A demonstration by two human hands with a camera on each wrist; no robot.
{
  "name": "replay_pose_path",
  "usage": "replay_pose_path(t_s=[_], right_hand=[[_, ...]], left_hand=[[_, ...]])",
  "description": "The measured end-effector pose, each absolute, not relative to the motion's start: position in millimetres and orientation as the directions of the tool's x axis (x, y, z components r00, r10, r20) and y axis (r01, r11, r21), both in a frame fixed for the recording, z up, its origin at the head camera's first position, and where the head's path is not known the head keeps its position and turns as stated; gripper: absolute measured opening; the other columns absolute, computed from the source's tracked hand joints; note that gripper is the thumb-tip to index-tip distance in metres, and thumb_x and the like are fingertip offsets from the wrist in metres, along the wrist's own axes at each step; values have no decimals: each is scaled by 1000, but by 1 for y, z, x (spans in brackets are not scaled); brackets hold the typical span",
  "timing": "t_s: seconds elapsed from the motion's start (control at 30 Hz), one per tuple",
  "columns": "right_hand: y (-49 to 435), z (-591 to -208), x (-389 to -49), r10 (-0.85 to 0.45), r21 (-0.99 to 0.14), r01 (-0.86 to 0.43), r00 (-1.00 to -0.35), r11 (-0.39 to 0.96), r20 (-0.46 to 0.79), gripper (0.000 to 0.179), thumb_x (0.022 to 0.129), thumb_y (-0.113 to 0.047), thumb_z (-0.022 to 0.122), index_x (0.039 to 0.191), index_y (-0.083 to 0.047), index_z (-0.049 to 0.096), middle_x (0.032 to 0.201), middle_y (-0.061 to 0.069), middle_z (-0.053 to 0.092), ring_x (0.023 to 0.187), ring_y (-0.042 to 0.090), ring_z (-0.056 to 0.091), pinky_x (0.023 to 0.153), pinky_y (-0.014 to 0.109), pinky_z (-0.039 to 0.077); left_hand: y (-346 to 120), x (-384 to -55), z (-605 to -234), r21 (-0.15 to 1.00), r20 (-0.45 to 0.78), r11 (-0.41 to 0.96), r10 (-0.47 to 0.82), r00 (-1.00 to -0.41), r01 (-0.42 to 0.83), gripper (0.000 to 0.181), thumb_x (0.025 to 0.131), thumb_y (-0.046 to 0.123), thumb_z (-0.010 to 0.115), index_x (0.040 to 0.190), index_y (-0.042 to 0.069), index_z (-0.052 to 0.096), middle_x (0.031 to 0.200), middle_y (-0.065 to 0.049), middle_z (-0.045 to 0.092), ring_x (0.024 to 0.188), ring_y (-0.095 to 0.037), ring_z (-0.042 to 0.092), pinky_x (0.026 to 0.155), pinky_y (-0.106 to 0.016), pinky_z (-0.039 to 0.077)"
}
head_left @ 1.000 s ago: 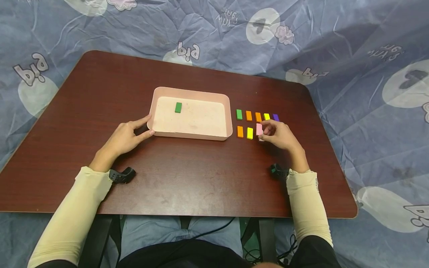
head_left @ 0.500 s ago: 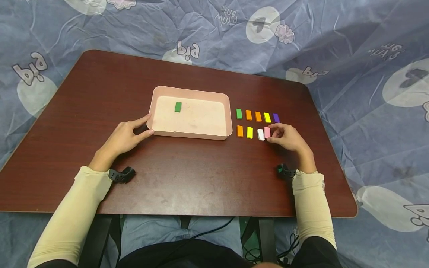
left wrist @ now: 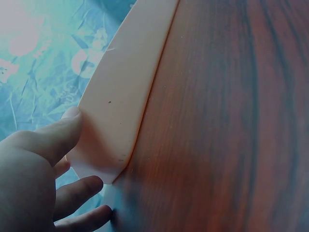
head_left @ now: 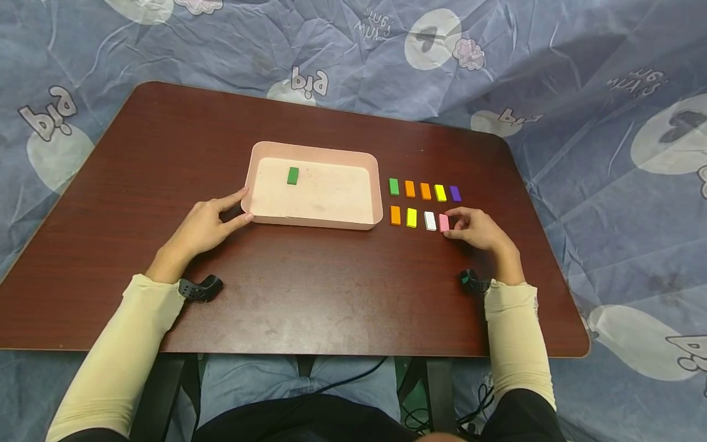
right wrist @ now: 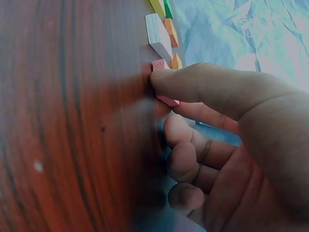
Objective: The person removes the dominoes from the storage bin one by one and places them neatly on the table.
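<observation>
My right hand [head_left: 477,228] pinches a small pink block [head_left: 444,223] by its near and far ends at the right end of the front row. In the right wrist view the thumb lies across this pink block [right wrist: 159,64], while the other fingers curl loosely below. Just left of it stands a white block [head_left: 430,221], apart from the pink one. My left hand [head_left: 203,227] rests against the left end of a shallow pink tray [head_left: 315,224], thumb at the near corner and index finger along the side. A green block [head_left: 293,175] lies inside the tray.
Left of the white block are a yellow block [head_left: 411,218] and an orange block [head_left: 395,215]. Behind them runs a row with a green block [head_left: 394,187], orange blocks [head_left: 409,188], a yellow block [head_left: 440,193] and a purple block [head_left: 455,193]. All stand on a brown table [head_left: 331,294].
My right hand has carried the pink block from over the white block to its right side, then slightly farther right and nearer. The white block came into full view. The left hand stayed put.
</observation>
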State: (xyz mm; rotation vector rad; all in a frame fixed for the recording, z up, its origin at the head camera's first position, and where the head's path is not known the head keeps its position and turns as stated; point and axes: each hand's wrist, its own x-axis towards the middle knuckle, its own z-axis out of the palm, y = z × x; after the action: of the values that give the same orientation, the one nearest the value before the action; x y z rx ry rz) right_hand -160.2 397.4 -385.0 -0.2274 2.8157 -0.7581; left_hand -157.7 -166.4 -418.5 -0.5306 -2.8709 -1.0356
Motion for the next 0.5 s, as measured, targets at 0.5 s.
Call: replay_pose_path(t_s=[0.5], right_hand=[[398, -384, -159, -213, -512, -87, -958, 855, -193, 52, 82, -18, 70, 126, -2, 50, 75, 11, 58, 62, 22, 48, 56, 30, 39]], left_hand=[[-166, -158, -420, 609, 172, 717, 298, -939, 339, 63, 84, 52, 58, 139, 24, 42, 127, -20, 50, 115, -36, 49, 94, -51, 37]])
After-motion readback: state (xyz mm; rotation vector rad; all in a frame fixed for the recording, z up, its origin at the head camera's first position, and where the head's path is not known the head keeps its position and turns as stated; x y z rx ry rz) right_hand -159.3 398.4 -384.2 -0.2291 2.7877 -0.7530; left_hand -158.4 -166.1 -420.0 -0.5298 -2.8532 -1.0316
